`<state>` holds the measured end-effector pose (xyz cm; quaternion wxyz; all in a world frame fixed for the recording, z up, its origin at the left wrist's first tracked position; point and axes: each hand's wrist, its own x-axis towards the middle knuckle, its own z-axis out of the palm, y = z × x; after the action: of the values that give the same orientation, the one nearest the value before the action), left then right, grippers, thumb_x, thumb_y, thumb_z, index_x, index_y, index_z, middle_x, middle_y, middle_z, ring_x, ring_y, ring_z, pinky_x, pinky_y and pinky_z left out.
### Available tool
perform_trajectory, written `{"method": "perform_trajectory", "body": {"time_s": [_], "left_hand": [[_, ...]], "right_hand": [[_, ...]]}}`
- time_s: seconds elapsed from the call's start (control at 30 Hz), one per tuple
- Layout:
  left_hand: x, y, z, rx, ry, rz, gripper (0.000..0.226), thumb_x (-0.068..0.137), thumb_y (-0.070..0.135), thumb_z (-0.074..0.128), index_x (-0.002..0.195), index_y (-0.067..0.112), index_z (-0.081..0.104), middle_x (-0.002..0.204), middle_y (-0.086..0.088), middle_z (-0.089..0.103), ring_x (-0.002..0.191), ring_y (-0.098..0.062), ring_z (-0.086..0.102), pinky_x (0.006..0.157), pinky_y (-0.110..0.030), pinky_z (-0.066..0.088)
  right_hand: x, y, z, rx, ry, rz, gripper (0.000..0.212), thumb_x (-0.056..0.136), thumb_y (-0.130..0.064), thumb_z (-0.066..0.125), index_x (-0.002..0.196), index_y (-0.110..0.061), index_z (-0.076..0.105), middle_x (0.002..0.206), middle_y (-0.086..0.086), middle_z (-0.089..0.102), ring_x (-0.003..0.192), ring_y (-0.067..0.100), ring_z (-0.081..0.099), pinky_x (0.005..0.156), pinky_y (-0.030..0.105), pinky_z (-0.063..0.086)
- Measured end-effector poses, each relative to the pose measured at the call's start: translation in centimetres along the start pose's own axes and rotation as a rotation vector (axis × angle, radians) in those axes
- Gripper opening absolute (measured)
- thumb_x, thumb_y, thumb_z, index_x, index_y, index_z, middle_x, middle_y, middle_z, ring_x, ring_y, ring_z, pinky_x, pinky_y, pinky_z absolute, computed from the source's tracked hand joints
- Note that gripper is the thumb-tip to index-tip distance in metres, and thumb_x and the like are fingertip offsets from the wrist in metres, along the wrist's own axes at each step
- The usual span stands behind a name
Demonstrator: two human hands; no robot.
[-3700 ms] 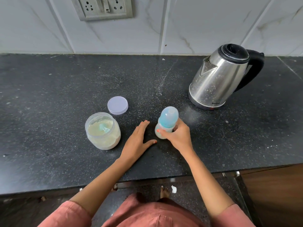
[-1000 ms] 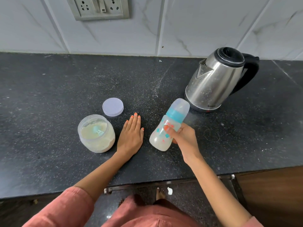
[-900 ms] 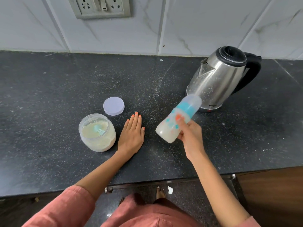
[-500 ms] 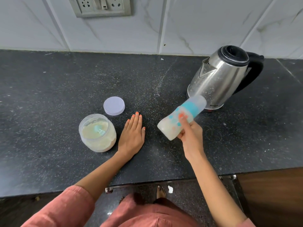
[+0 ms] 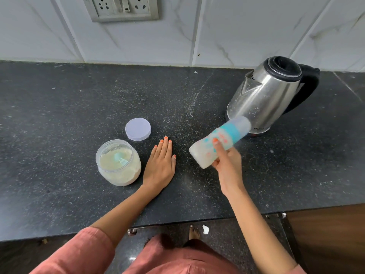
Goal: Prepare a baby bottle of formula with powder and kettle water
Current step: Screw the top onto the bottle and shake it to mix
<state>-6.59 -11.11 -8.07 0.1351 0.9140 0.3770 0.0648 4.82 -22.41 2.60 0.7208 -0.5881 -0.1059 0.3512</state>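
Nearest the counter's front edge, the right hand grips the baby bottle around its lower body, thumb across the printed front. The bottle is off the countertop and tilted steeply, its capped teat end pointing up and right toward the kettle. The left hand lies flat on the stone with fingers straight and together, holding nothing, between the bottle and the open formula jar. A teal scoop rests on the powder inside. The jar lid lies just behind the jar, and the steel kettle stands farther back on the right.

The bottle holds cloudy, milky liquid and its cap is on, so powder and water look to be already in. Judging by the tilt, mixing by shaking is underway. What seems left is finishing the shake, setting the bottle down and closing the jar.

A few seconds earlier the bottle stood upright on the counter in the same hand. It has since been lifted and tipped progressively farther over. The left hand has stayed flat, and jar, lid and kettle have not moved.
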Motion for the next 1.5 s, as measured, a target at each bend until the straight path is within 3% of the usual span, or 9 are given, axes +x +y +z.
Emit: {"method": "perform_trajectory", "body": {"time_s": [0.13,0.3,0.47,0.67,0.87,1.03,1.23,1.4,1.5], "left_hand": [[0.1,-0.1,0.0,-0.002,-0.014,-0.009,0.069,0.087,0.04,-0.006,0.147,0.008,0.006,0.156,-0.007,0.002,0.144,-0.018,0.0,0.112,-0.027,-0.007],[0.0,0.0,0.1,0.007,0.013,0.001,0.076,0.082,0.042,-0.012,0.147,0.008,0.008,0.156,-0.008,0.004,0.144,-0.019,0.003,0.113,-0.027,-0.005],[0.0,0.0,0.0,-0.013,-0.011,-0.005,0.072,0.085,0.041,-0.009,0.146,0.007,0.007,0.156,-0.008,0.002,0.144,-0.019,0.001,0.112,-0.028,-0.006],[0.1,-0.1,0.2,0.0,0.004,-0.008,0.062,0.092,0.037,-0.001,0.147,0.008,0.007,0.156,-0.008,0.003,0.144,-0.019,0.002,0.112,-0.027,-0.006],[0.1,-0.1,0.1,-0.007,0.011,-0.002,0.07,0.087,0.04,-0.006,0.146,0.006,0.011,0.156,-0.009,0.006,0.144,-0.021,0.005,0.112,-0.028,-0.005],[0.0,0.0,0.3,0.002,0.025,0.005,0.074,0.084,0.04,-0.007,0.145,0.005,0.015,0.155,-0.011,0.012,0.144,-0.023,0.01,0.113,-0.03,0.0],[0.0,0.0,0.2,-0.016,0.021,0.003,0.075,0.084,0.041,-0.006,0.145,0.005,0.016,0.155,-0.011,0.012,0.144,-0.023,0.01,0.113,-0.03,-0.001],[0.0,-0.1,0.2,-0.003,0.019,0.006,0.075,0.083,0.041,-0.01,0.146,0.006,0.012,0.156,-0.01,0.008,0.144,-0.021,0.007,0.113,-0.029,-0.002],[0.1,-0.1,0.2,-0.001,0.018,0.006,0.076,0.083,0.041,-0.009,0.146,0.006,0.013,0.155,-0.01,0.009,0.144,-0.022,0.008,0.112,-0.029,-0.003]], "right_hand": [[-1.1,0.7,-0.1,-0.29,-0.177,-0.024,0.018,0.074,-0.008,0.069,0.085,-0.021,0.064,0.08,-0.01,0.07,0.079,0.005,0.067,0.07,0.021,0.054],[0.1,0.0,0.2,0.12,0.036,0.002,0.014,0.085,-0.015,0.059,0.097,-0.022,0.061,0.09,-0.008,0.068,0.081,0.004,0.067,0.073,0.024,0.056],[-1.3,0.5,0.2,-0.288,-0.195,-0.052,0.021,0.075,-0.001,0.068,0.084,-0.019,0.063,0.071,-0.013,0.071,0.073,0.001,0.067,0.063,0.016,0.052],[0.2,0.0,-0.1,0.167,0.084,-0.013,0.019,0.084,-0.018,0.059,0.104,-0.019,0.06,0.097,-0.004,0.068,0.089,0.008,0.066,0.078,0.028,0.056],[-1.8,0.7,-0.3,-0.264,-0.15,-0.035,0.018,0.075,-0.005,0.068,0.084,-0.019,0.064,0.071,-0.013,0.072,0.073,0.003,0.067,0.068,0.02,0.055],[0.1,0.0,-0.2,0.155,0.052,0.007,0.014,0.085,-0.017,0.058,0.097,-0.023,0.061,0.092,-0.007,0.069,0.084,0.006,0.067,0.077,0.029,0.055],[-1.4,-0.1,-0.2,-0.291,-0.189,-0.022,0.02,0.075,-0.005,0.068,0.086,-0.02,0.063,0.081,-0.008,0.07,0.076,0.005,0.067,0.073,0.023,0.055],[-0.1,-0.3,0.0,0.13,0.006,0.004,0.016,0.085,-0.014,0.057,0.096,-0.025,0.059,0.092,-0.009,0.068,0.083,0.003,0.067,0.076,0.025,0.055],[-1.1,-0.1,0.1,-0.183,-0.186,-0.032,0.023,0.079,-0.004,0.064,0.091,-0.023,0.061,0.08,-0.013,0.07,0.077,0.0,0.066,0.068,0.017,0.053]]}}
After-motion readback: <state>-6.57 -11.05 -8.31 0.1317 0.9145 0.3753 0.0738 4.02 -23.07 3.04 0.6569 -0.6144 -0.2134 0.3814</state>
